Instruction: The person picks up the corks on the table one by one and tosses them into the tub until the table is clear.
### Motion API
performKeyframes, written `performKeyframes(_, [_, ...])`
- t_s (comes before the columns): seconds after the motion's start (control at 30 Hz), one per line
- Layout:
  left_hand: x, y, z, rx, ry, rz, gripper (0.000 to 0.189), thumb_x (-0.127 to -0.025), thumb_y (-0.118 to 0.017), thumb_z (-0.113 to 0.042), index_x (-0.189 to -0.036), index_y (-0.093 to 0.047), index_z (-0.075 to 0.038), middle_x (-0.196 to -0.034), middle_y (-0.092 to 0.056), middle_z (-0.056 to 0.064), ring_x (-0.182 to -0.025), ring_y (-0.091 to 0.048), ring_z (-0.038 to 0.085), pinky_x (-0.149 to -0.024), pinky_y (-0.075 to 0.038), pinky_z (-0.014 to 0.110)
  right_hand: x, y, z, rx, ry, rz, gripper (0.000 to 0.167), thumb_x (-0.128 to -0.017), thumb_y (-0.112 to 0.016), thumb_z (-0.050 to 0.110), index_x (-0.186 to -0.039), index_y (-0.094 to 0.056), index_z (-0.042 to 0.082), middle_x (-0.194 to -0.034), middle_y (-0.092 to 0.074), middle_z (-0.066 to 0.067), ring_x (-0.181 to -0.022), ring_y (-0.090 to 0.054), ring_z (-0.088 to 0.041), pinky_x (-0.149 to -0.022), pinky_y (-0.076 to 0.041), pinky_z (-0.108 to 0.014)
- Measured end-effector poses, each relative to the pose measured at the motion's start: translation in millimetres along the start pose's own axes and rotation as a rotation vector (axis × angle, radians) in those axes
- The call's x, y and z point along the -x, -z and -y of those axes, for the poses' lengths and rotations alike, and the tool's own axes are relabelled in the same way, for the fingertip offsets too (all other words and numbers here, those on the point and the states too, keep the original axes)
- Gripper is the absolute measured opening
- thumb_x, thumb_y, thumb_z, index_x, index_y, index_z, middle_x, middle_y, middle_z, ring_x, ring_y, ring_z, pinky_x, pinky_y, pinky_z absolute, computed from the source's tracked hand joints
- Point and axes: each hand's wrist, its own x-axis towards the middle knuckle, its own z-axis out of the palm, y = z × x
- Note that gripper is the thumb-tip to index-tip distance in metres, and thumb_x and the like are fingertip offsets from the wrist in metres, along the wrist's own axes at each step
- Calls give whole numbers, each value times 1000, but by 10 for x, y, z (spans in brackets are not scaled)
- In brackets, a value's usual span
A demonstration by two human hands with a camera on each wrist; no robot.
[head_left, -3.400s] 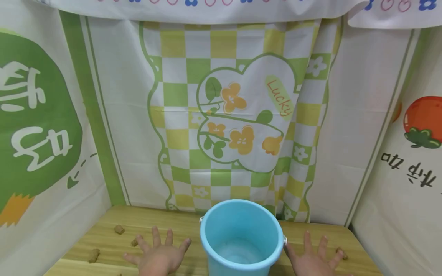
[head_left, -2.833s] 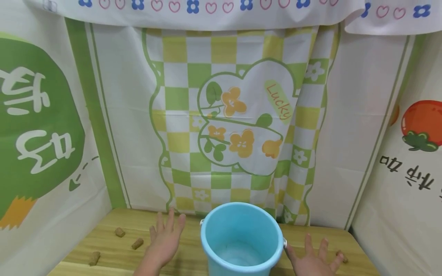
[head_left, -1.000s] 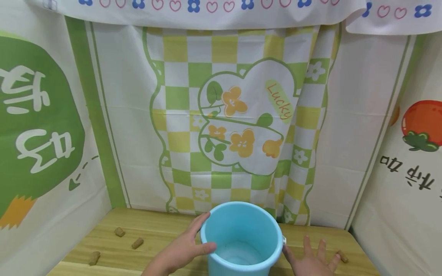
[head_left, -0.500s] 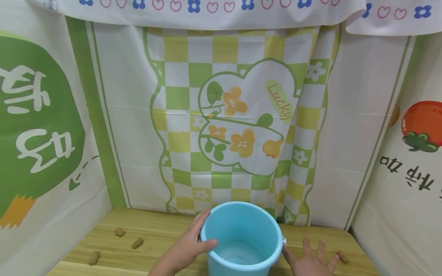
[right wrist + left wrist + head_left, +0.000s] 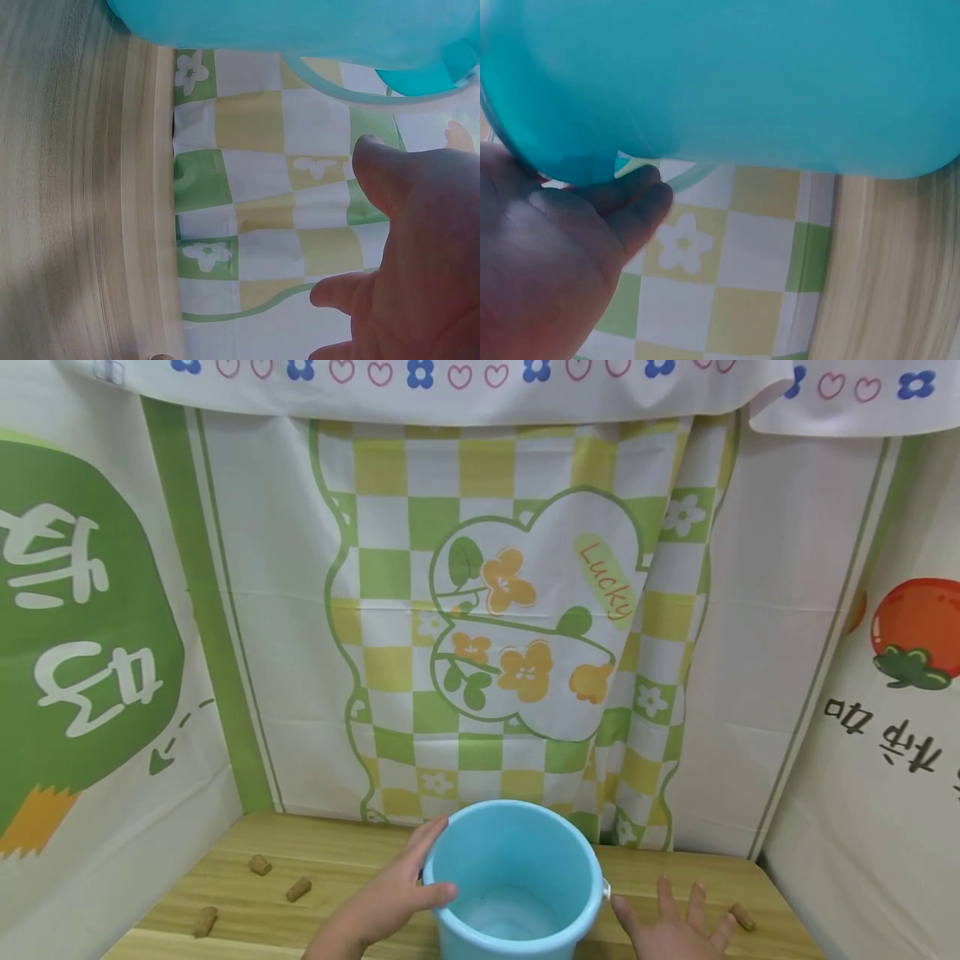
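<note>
A light blue plastic bucket (image 5: 504, 941) stands upright on the wooden table, its inside bare down to the bottom. My left hand (image 5: 382, 897) grips its left rim, thumb over the edge and fingers along the outer wall. In the left wrist view, the fingers of that hand (image 5: 547, 247) curl by the bucket's upper edge. Right of the bucket, my right hand (image 5: 678, 931) has its fingers spread and holds nothing. The right wrist view shows this hand (image 5: 427, 247) apart from the bucket and its pale handle (image 5: 352, 94).
Small brown cork-like pieces lie on the wooden table (image 5: 360, 852): three at left, one (image 5: 298, 889) nearest the left arm, and another (image 5: 742, 917) beside the right fingertips. Behind hangs a green and yellow checked curtain (image 5: 386, 668). Printed cloth walls enclose both sides.
My left hand, earlier spread open left of the bucket, has come over and taken hold of its rim. In the last half second the bucket has shifted slightly left. The right hand has barely moved.
</note>
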Motion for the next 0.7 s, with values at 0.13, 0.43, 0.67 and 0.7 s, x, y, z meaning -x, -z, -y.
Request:
performKeyframes(0.13, [-27,-31,22,14,7,-18,89,-92,-71,-37,-159,-20,-10,-158,-22,18,-133,-36,43,-98,-40,57,3,-9,4,-2,0,-13,119,-84,-25,88,-148,-30,-13,-147,-9,-45,-138,2,-59,-99,21,-69])
performKeyframes(0.43, [-44,-30,51,-43,2,-23,100,-86,-78,-41,-160,-17,-10,-158,-20,18,-132,-37,42,-96,-41,53,0,-4,-9,12,-13,10,122,-82,-25,90,-147,-30,-13,-145,-7,-48,-137,3,-61,-98,21,-69])
performKeyframes(0.67, [-40,6,74,-69,-31,5,104,-84,-77,-50,-160,-16,-12,-157,-20,18,-131,-38,41,-95,-40,52,-2,9,-10,14,-29,31,127,-79,-23,93,-146,-31,-14,-145,-9,-48,-137,3,-60,-99,18,-71])
performKeyframes(0.7, [-41,12,80,-71,-36,11,105,-84,-77,-52,-160,-16,-13,-157,-20,18,-131,-38,41,-95,-40,52,-3,4,-15,8,-32,29,127,-78,-24,93,-146,-31,-14,-145,-7,-48,-136,4,-62,-99,18,-71])
